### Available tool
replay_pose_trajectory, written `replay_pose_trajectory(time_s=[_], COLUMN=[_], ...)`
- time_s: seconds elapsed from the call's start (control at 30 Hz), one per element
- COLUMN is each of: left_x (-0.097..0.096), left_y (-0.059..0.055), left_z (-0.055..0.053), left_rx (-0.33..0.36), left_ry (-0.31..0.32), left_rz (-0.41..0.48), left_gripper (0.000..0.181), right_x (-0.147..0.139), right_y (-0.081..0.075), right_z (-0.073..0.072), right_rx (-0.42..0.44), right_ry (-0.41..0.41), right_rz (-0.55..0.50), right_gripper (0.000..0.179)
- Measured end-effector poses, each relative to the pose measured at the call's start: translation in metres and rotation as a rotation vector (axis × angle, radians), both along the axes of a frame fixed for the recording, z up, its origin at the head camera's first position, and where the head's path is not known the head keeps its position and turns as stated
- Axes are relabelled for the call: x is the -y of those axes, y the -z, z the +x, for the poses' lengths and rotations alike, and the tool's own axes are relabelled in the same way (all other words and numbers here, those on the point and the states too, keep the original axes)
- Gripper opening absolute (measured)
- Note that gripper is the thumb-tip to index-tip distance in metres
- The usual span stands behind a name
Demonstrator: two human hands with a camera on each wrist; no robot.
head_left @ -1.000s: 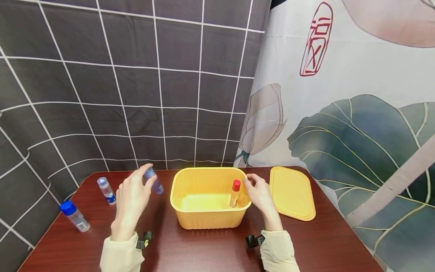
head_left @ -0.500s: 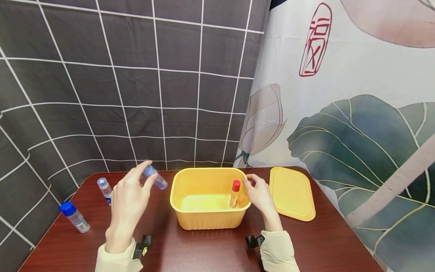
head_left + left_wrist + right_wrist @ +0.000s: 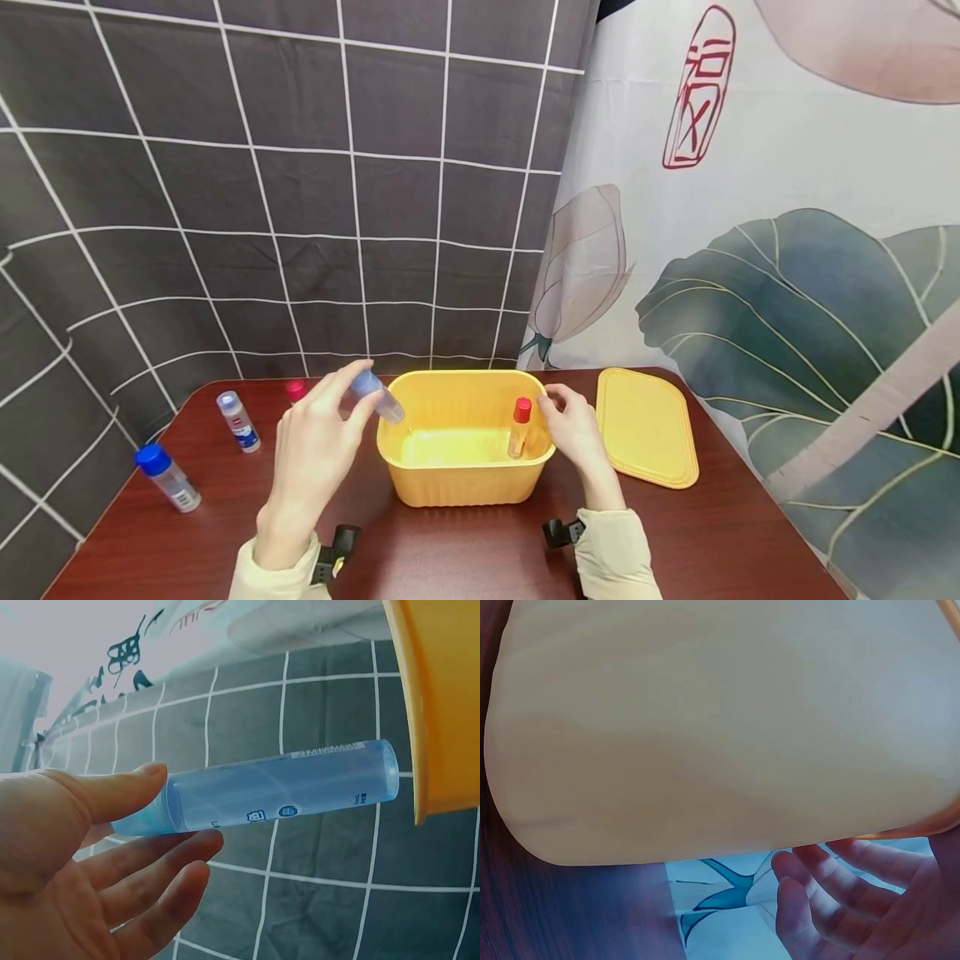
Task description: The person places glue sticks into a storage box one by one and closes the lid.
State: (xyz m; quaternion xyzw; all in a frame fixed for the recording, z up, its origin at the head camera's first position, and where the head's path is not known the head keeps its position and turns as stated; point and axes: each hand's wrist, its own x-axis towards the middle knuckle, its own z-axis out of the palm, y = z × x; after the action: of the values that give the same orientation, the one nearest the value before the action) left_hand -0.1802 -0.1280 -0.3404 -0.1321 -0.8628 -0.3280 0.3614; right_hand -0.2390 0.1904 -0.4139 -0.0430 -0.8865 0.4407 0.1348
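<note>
My left hand (image 3: 318,454) pinches a slim translucent blue bottle (image 3: 388,407) by its capped end, thumb on one side and fingers on the other. The bottle slants down to the right, its base overlapping the left rim of a yellow plastic tub (image 3: 465,487) in the head view. In the left wrist view, the bottle (image 3: 285,791) points base-first at the tub's wall (image 3: 450,712). My right hand (image 3: 573,425) holds the tub's right rim between thumb and fingers; in the right wrist view its fingers (image 3: 832,892) show beside the tub wall. Inside the tub stands a small red-capped bottle (image 3: 519,429).
On the left of the brown table (image 3: 465,554) are a blue-capped clear bottle (image 3: 168,477) and a clear bottle with a blue label (image 3: 239,422). Behind my left hand shows a red cap (image 3: 296,389). A yellow lid (image 3: 647,427) lies right of the tub.
My left hand has carried the blue bottle rightward to the tub's left rim, uncovering a red cap behind it. My right hand and the tub have stayed put.
</note>
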Motion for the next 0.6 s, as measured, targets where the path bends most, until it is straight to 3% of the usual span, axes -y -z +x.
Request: replay_pose_trajectory(time_s=[0.17, 0.43, 0.6], left_x=[-0.008, -0.015, -0.018], left_y=[0.004, 0.009, 0.008], left_z=[-0.002, -0.010, -0.021], left_rx=[0.017, 0.150, 0.191], left_ry=[0.032, 0.120, 0.167], left_rz=[-0.028, -0.010, -0.074], left_gripper=[0.046, 0.044, 0.041], right_x=[-0.001, -0.001, 0.000], right_y=[0.001, 0.003, 0.001], right_z=[0.000, 0.001, 0.000], right_rx=[0.013, 0.030, 0.026], right_ry=[-0.007, -0.012, -0.016], right_rz=[0.001, -0.008, -0.025], right_gripper=[0.028, 0.030, 0.029])
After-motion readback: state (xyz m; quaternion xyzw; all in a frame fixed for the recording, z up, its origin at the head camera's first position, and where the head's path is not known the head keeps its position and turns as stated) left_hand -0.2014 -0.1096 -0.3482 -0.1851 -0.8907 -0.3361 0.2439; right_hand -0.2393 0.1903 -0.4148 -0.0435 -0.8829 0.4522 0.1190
